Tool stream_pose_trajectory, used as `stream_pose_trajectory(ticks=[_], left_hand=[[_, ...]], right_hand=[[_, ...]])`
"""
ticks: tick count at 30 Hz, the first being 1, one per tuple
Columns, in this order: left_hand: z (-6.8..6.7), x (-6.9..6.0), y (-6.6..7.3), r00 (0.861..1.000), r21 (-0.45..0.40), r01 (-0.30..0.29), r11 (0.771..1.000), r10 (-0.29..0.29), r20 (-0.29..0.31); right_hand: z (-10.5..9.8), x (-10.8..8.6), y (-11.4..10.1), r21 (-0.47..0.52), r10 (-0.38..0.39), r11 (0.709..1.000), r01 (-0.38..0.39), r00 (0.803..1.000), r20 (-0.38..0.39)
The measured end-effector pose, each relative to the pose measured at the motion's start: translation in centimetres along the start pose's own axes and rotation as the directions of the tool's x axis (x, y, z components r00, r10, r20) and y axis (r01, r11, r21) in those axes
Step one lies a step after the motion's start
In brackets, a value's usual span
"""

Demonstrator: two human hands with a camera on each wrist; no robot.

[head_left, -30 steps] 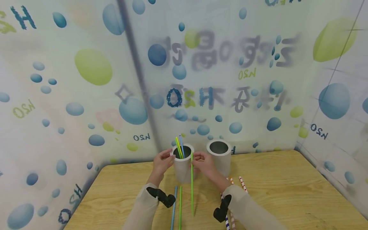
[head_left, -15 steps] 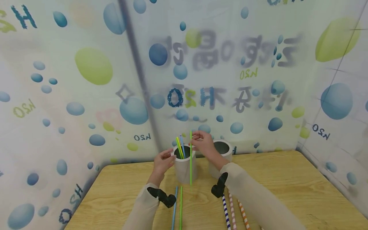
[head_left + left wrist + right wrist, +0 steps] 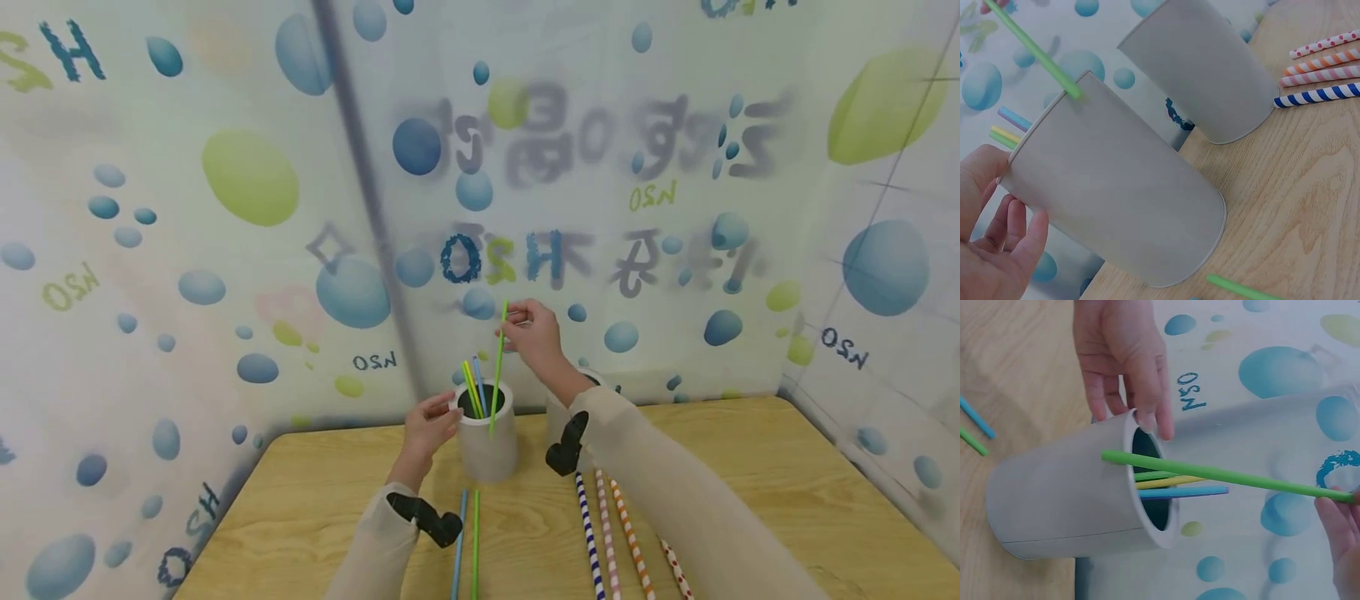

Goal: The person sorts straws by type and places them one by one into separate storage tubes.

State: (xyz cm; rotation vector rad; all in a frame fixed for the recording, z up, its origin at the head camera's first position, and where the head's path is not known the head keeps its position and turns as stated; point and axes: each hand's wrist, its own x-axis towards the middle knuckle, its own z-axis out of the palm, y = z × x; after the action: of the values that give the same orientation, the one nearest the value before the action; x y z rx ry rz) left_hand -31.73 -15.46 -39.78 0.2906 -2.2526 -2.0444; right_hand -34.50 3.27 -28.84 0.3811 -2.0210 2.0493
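Note:
A plain green drinking straw [image 3: 498,367] is pinched near its upper end by my right hand [image 3: 534,337]. The straw slants, and its lower end overlaps the front rim of the left light-grey cylindrical container [image 3: 487,450]. In the right wrist view that end is outside the mouth, by the rim. My left hand [image 3: 429,429] holds the container's left side at the rim, thumb on the edge. A blue straw [image 3: 1191,491], a yellow straw [image 3: 1172,482] and another green straw [image 3: 1154,475] stand inside the container.
A second grey container [image 3: 1204,69] stands to the right, partly behind my right forearm. Several striped or dotted paper straws [image 3: 633,533] lie on the right of the wooden table [image 3: 300,500]. A blue straw [image 3: 459,542] and a green straw [image 3: 476,542] lie in front. A patterned curtain [image 3: 300,208] hangs behind.
My right hand has risen with the green straw, lifting its lower end from the tabletop up to the container's rim. The left hand stays at the rim.

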Motion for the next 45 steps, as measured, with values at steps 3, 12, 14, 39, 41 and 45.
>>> stream_pose_trajectory(ticks=[3,12,14,39,41,45], left_hand=[[0.1,0.0,0.0,1.000,-0.003,-0.001,1.000,0.001,0.004],[0.3,-0.2,-0.1,1.000,-0.003,-0.002,1.000,0.002,-0.004],[0.3,-0.1,-0.1,1.000,0.002,-0.001,1.000,0.001,-0.007],[0.0,0.2,-0.3,1.000,-0.010,-0.001,1.000,0.000,-0.009],[0.1,0.2,-0.3,1.000,-0.007,0.002,1.000,-0.002,-0.013],[0.1,0.2,-0.4,1.000,-0.008,-0.007,1.000,0.007,-0.014]], right_hand=[[0.0,-0.1,-1.8,-0.008,-0.011,1.000,0.011,1.000,-0.004],[0.1,1.5,-1.8,-0.043,-0.033,0.999,0.031,0.999,-0.030],[0.2,1.9,-0.7,-0.056,-0.034,0.998,0.032,0.999,-0.035],[0.8,-0.2,6.5,-0.138,0.117,0.984,-0.116,0.993,-0.006],[1.0,-0.3,6.7,-0.151,0.125,0.980,-0.126,0.992,-0.018],[1.4,-0.4,7.0,-0.150,0.143,0.978,-0.145,0.989,-0.027]])
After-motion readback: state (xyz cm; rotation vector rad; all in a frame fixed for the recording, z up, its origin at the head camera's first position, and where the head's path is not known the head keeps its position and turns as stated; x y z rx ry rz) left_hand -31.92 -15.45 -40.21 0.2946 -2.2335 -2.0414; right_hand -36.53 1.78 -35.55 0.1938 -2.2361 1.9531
